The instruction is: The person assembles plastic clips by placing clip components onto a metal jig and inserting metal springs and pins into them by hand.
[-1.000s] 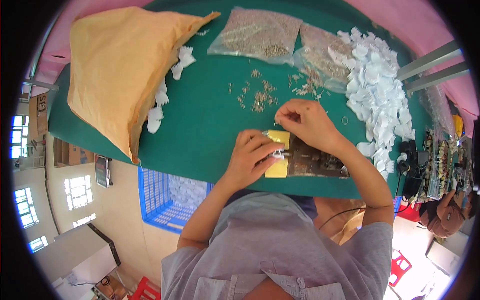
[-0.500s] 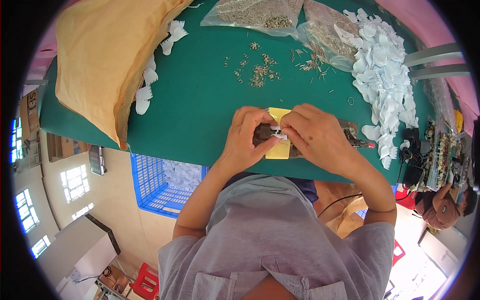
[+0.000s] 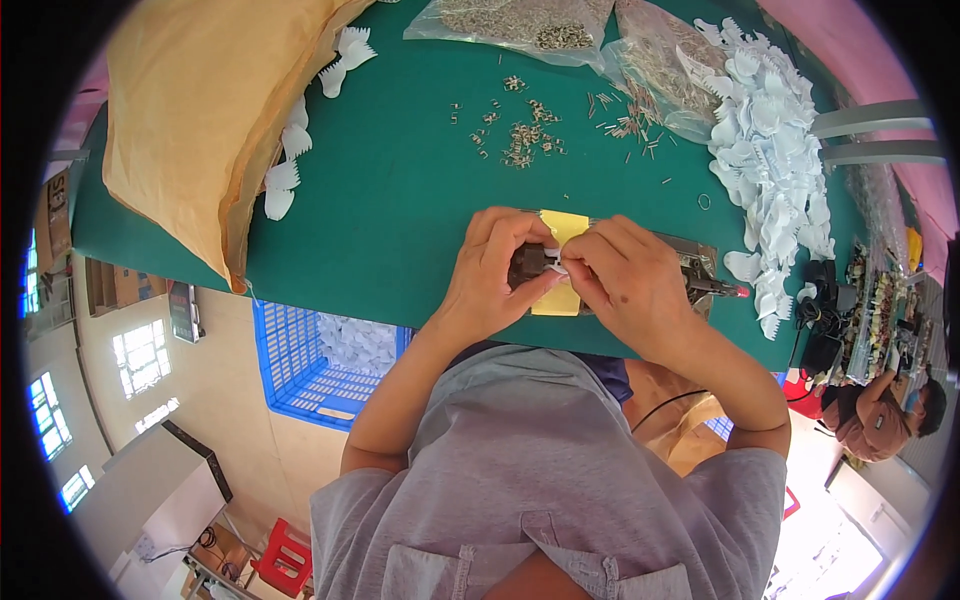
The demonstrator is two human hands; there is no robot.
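Observation:
At the front of the green table, both my hands close in over a metal fixture [image 3: 527, 264] with a yellow sheet [image 3: 563, 226] across it. Thumb and bent fingers of my left hand [image 3: 486, 272] pinch a small white plastic piece [image 3: 556, 263] at the fixture's dark block. From the other side, the fingertips of my right hand [image 3: 632, 283] press together at the same piece. Whatever tiny part they may hold is hidden. Beyond the hands lie small metal spring clips [image 3: 522, 145] in a loose pile.
White toothed plastic pieces [image 3: 765, 130] are heaped at the right, beside metal pins [image 3: 635, 122] and clear bags [image 3: 520, 22]. A large tan sack [image 3: 200, 130] covers the left. The fixture's red-tipped lever [image 3: 741, 291] points right. A blue crate [image 3: 290, 360] stands below the table.
Both hands stay at the fixture, with the right fingertips shifted slightly over the white piece. The whole view has moved a little.

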